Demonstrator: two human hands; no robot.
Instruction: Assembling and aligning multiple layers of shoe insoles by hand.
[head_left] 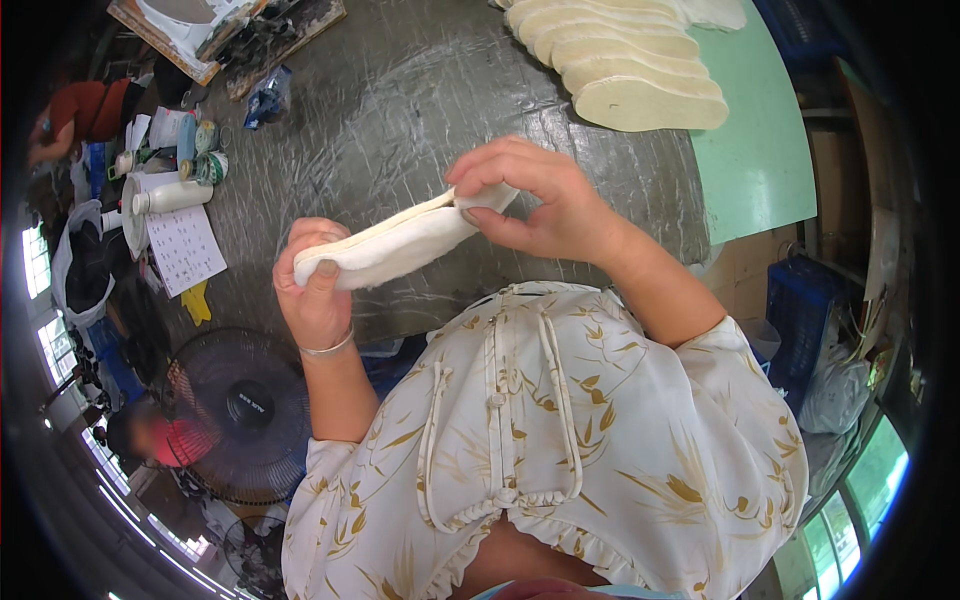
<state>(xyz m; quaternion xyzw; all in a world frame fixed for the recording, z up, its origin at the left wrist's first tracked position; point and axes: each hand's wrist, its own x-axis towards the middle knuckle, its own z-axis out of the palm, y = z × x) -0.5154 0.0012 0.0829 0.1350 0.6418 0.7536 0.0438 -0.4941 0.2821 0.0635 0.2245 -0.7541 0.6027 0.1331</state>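
Both my hands hold one cream, fleecy shoe insole (400, 243) edge-on above the grey worktable (400, 110). My left hand (315, 290) pinches its near end, with a silver bangle on that wrist. My right hand (535, 200) grips the far end, fingers curled over the top and thumb underneath. A stack of several matching cream insoles (620, 60) lies fanned out at the far right of the table, partly on a pale green board (760, 140).
A black floor fan (240, 415) stands low on the left. Bottles, tins and a printed sheet (185, 245) crowd the table's left edge. A person in red (85, 110) is at far left. A blue crate (800, 310) sits at right.
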